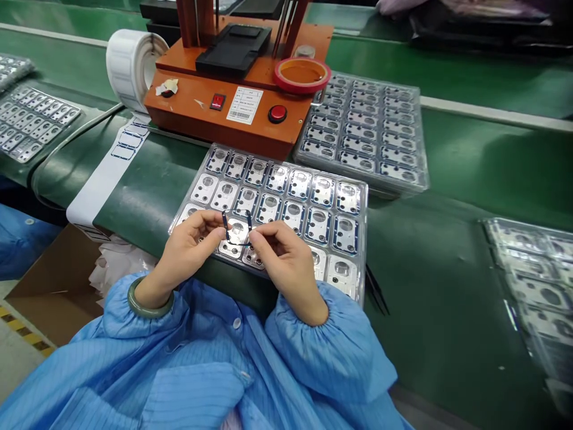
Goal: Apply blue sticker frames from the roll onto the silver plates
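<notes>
Between my two hands stretches a thin dark-blue adhesive frame (249, 221), shaped like a U with its open end away from me. My left hand (192, 239) pinches its left side between thumb and forefinger. On the opposite side, my right hand (282, 248) pinches its right corner. Both hands hover over a clear plastic tray (363, 239) of silver metal plates with round holes. Directly behind the frame sits one bare plate (237, 230). Many plates in the far rows carry dark-blue borders, while nearer ones look plain. My right hand hides part of the nearest row.
An orange press (192, 89) with a red button stands behind the tray, red tape roll (302, 76) on it. A label roll (129, 65) trails its strip (107, 173) leftward. Stacked trays (358, 131) stand behind right. Black tweezers (376, 289) lie right of the tray; another tray (532, 280) is farther right.
</notes>
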